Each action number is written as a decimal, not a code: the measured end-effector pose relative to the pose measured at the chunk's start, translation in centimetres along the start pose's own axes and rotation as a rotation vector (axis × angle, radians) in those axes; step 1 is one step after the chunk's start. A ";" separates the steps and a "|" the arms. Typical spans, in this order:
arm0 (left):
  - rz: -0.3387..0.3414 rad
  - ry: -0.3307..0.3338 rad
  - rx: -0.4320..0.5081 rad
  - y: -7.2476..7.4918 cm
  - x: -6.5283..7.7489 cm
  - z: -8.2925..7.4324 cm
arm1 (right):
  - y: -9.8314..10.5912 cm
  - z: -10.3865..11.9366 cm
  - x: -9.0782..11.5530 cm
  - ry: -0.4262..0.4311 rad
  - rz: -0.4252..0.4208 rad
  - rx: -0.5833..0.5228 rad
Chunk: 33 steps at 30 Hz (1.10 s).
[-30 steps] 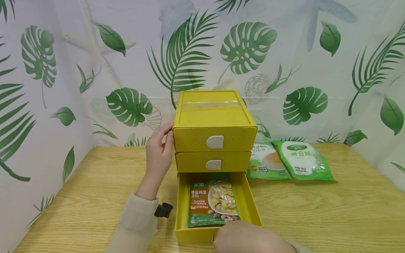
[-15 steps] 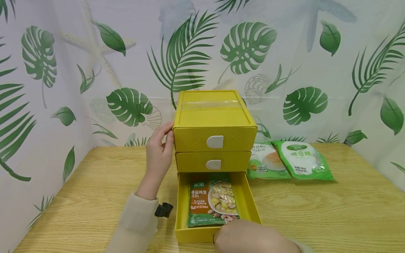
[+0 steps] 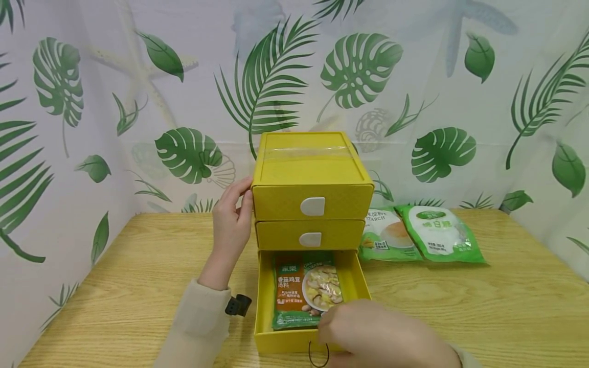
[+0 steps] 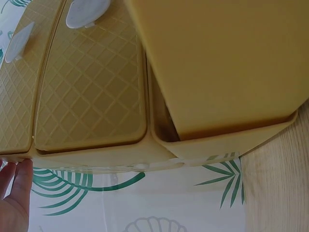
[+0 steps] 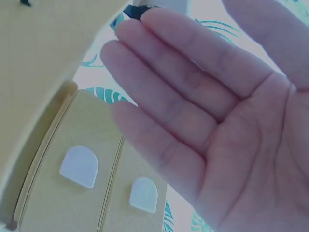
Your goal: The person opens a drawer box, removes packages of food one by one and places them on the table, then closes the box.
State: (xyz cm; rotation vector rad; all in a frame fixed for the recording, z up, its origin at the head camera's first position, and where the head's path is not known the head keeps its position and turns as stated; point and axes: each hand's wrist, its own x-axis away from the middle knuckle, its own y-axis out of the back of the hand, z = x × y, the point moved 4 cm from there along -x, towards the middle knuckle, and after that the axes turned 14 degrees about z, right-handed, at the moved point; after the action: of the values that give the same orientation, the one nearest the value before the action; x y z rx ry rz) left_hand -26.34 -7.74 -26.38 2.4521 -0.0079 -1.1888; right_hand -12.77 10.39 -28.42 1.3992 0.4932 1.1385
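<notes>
A yellow drawer unit (image 3: 313, 202) stands on the table, its bottom drawer (image 3: 264, 342) pulled out. Inside that drawer lies a green and orange soup-mix packet (image 3: 299, 294), its lower right corner hidden by my right hand. My left hand (image 3: 232, 220) rests its fingers against the unit's left side, near the top front corner; the left wrist view shows its fingertips (image 4: 24, 171) at the edge. In front of the drawer is my right hand (image 3: 368, 327), holding nothing; in the right wrist view its fingers (image 5: 174, 92) are nearly straight. A thin dark loop (image 3: 318, 358) hangs at the drawer's front.
Two green and white bags lie right of the unit: a starch bag (image 3: 391, 237) and a white-filled bag (image 3: 439, 232). The upper two drawers are closed and bear white tabs (image 3: 313, 206). A leaf-print backdrop (image 3: 184, 92) rises behind the wooden table (image 3: 460, 317).
My right hand has come off the drawer's front and shifted slightly right and up, bringing the dark loop into sight. My left hand and the drawer unit have stayed put.
</notes>
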 end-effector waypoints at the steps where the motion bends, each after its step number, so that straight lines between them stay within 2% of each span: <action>1: -0.001 0.000 0.000 0.0 0.0 0.0 | 0.1 -0.1 0.1 -0.006 0.000 -0.019; 6: -0.003 0.002 0.001 0.0 0.0 0.0 | 0.7 -0.3 0.5 0.013 -0.040 -0.048; 9: -0.004 0.003 0.001 -0.1 -0.1 -0.1 | 1.2 -0.3 0.7 0.036 -0.085 -0.015; 17: -0.004 0.012 -0.003 0.0 0.0 -0.1 | 1.8 -0.8 1.0 0.001 -0.092 -0.038; 22: -0.008 0.010 -0.002 0.0 0.0 -0.2 | 2.4 -1.2 1.2 0.008 -0.140 -0.029; 30: -0.003 0.007 -0.003 0.0 0.0 -0.2 | 4.3 -1.8 1.0 -0.089 -0.216 -0.056; 33: -0.002 0.003 -0.004 0.0 0.0 -0.1 | 4.7 -2.0 1.2 -0.089 -0.241 -0.060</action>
State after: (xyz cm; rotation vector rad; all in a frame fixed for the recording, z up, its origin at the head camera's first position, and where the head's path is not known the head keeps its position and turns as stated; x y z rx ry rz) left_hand -26.25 -7.72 -26.32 2.4510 -0.0017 -1.1851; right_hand -15.48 11.40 -24.06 1.2944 0.5438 0.8856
